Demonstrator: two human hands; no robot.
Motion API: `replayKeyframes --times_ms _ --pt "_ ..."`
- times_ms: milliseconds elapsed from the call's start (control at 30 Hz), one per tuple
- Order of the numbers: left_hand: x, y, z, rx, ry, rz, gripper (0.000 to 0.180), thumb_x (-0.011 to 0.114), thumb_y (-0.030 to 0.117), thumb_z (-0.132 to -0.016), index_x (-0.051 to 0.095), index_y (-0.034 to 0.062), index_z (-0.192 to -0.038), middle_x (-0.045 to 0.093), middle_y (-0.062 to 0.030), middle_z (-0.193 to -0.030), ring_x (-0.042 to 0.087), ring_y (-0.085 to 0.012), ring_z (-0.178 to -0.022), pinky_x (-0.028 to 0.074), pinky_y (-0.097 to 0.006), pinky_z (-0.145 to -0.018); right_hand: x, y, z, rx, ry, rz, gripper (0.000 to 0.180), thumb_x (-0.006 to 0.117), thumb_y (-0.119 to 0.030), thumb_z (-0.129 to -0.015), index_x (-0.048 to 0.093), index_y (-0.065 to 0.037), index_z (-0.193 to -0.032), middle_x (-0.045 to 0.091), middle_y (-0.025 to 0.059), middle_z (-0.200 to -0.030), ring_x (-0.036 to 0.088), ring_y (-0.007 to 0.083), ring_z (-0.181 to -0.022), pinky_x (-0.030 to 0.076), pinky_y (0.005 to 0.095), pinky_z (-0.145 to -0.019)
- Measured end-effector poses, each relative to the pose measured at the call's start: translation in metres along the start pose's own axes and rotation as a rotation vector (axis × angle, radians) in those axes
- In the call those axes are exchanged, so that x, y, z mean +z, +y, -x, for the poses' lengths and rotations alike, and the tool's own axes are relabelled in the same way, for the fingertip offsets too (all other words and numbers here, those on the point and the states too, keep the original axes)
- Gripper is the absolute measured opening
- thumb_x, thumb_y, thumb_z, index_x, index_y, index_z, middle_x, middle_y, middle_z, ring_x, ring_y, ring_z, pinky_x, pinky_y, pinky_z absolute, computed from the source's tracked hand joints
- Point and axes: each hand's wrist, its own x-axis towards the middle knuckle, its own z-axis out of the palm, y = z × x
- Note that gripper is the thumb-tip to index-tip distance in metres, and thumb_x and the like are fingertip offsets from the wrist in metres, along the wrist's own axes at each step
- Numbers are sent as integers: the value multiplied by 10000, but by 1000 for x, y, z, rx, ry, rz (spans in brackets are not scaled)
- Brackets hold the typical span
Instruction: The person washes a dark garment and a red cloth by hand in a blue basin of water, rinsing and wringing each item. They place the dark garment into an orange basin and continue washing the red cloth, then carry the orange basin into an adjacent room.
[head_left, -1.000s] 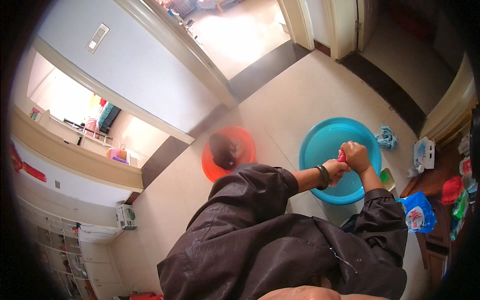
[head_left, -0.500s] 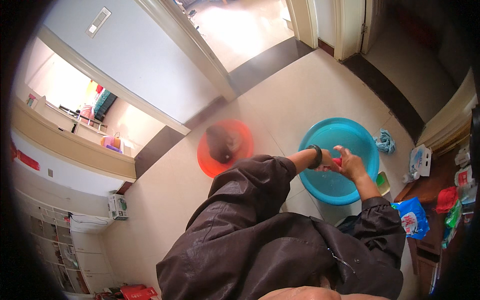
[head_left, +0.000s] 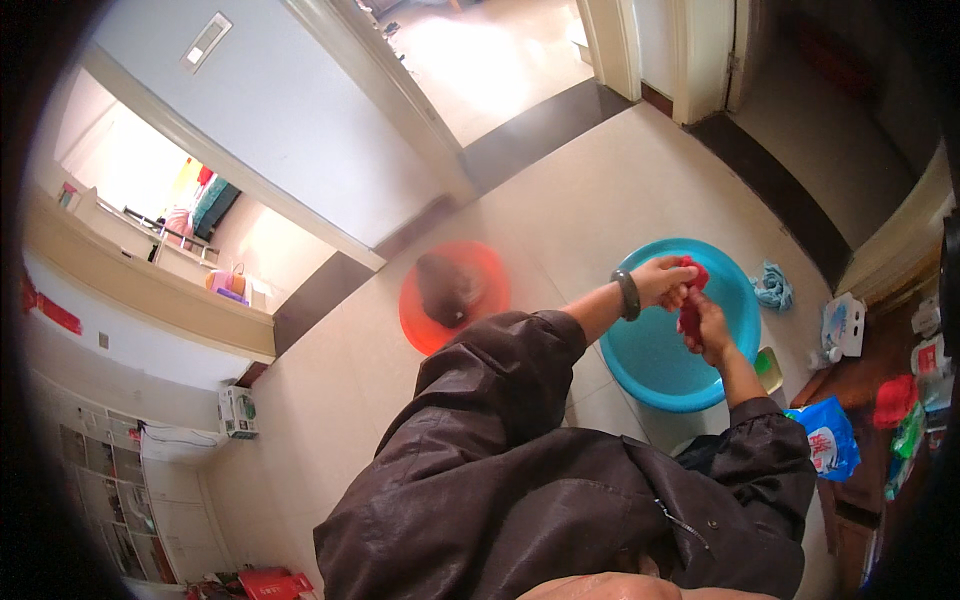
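Observation:
Over the blue basin (head_left: 640, 385) on the floor, my left hand (head_left: 664, 282) closes on one end of a small red cloth (head_left: 700, 272). My right hand (head_left: 713, 332) grips its lower part, and the cloth hangs bunched between the two. Its exact kind does not show. Water appears to fill the basin's bottom. A dark bangle (head_left: 627, 295) circles my left wrist. To the left, an orange-red basin (head_left: 415, 325) holds a dark, wet-looking bundle (head_left: 445, 290).
A crumpled light-blue cloth (head_left: 773, 288) lies right of the blue basin. Near it are a green-and-yellow dish (head_left: 768, 370), a white package (head_left: 843, 325) and a blue bag (head_left: 828, 436) by a brown wooden cabinet (head_left: 850, 385). Doorways open at the far side.
Both hands have risen a little above the basin. The red cloth, mostly hidden between them before, now shows stretched between the two hands. The basins stay put.

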Motion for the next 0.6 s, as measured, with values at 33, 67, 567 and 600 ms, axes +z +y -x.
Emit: replayKeyframes --times_ms 33,67,567,600 --pt "3 4 1 247 -2 -268 305 573 287 -859 590 79 -1082 606 -94 -969 583 -195 -842 484 -362 -741 -3 -6 1 39 -71 -213 323 501 -440 -932 595 -156 -1054 608 -20 -773 568 124 -596 447 254 -525" --pt "8 8 2 434 43 -566 330 569 245 -846 578 93 -1138 596 -108 -1069 574 -219 -960 464 -388 -836 -6 -12 2 83 -126 -427 303 490 -423 -944 590 -155 -1045 593 -44 -774 544 87 -579 431 224 -515" --pt "32 5 38 1156 48 -1389 459 569 176 -814 489 133 -1264 590 -77 -886 608 -265 -797 517 -388 -656 12 -6 49 353 -755 -809 481 374 -560 -931 485 -92 -917 434 65 -574 291 103 -310 256 237 -282" --pt "34 5 37 1000 34 -1396 388 585 161 -799 537 111 -1180 595 -95 -943 607 -286 -871 530 -385 -676 11 -6 50 360 -765 -830 478 405 -559 -921 482 -88 -897 441 68 -579 299 108 -314 260 240 -284"
